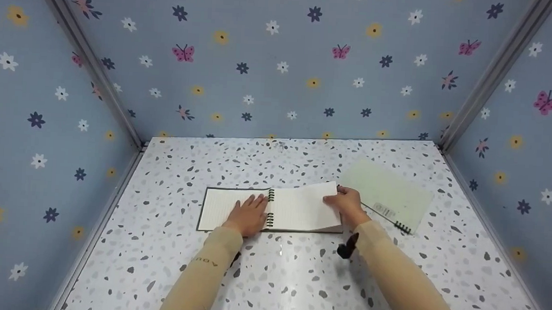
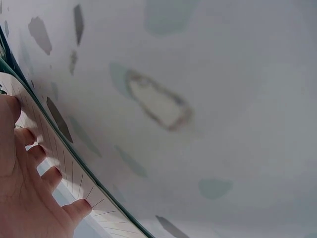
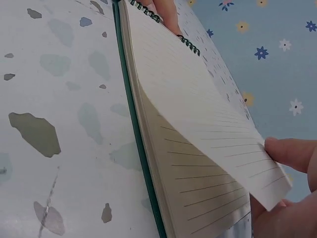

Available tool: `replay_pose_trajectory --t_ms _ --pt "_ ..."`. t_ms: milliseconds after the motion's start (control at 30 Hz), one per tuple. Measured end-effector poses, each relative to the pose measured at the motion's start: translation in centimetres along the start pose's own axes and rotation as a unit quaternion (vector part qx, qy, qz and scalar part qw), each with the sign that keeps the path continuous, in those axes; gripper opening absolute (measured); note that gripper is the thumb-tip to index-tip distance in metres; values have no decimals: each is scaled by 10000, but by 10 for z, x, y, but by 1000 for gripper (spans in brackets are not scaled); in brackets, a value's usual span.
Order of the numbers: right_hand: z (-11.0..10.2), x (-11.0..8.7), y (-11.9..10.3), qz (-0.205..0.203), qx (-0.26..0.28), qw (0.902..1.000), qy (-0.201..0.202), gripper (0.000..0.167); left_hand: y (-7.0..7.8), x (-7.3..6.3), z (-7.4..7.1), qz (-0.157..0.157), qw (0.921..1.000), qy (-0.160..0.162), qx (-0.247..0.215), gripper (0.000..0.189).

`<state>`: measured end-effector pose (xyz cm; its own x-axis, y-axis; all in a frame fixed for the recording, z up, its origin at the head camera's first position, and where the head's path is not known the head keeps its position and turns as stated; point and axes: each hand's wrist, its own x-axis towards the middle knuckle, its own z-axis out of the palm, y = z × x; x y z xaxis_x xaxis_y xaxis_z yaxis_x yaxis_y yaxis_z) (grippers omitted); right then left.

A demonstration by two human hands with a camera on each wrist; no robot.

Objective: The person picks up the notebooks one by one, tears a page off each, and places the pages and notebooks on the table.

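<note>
A spiral notebook (image 1: 297,208) with lined pages and a dark green cover lies open on the table, its coil running between the two halves. My left hand (image 1: 248,216) rests with fingers spread on the left page beside the coil; the left wrist view shows its fingers (image 2: 52,176) against the lined paper. At the outer edge of the right half, my right hand (image 1: 347,205) pinches a page between thumb and fingers. That page (image 3: 233,144) is lifted and bowed, with a lined sheet visible beneath it in the right wrist view.
A second spiral notebook with a pale green cover (image 1: 387,191) lies at an angle behind and right of my right hand, a barcode label on it. Blue flowered panels (image 1: 280,65) stand around the speckled white table (image 1: 298,279) on the back and both sides.
</note>
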<state>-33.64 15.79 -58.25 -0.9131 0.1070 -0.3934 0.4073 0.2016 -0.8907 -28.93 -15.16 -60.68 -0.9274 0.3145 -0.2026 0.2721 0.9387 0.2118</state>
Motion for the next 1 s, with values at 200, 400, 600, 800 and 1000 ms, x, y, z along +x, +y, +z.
replay_pose_trajectory --t_ms 200,400,600,800,1000 --pt "-1 2 0 201 205 9983 -503 51 -1 1 1 5 10000 -30 -8 61" --pt "-7 6 -3 153 -445 9970 -623 44 -2 4 4 -42 9998 -127 116 62" --pt "-9 8 -4 140 -800 9947 -638 46 0 1 1 -19 9999 -99 85 61" --pt "-9 1 -3 -311 -1283 9904 -422 24 2 -2 -1 -26 9999 -82 129 61" --pt "-7 -8 -1 -1092 -1429 9830 -374 19 0 1 1 -54 9998 -81 144 61"
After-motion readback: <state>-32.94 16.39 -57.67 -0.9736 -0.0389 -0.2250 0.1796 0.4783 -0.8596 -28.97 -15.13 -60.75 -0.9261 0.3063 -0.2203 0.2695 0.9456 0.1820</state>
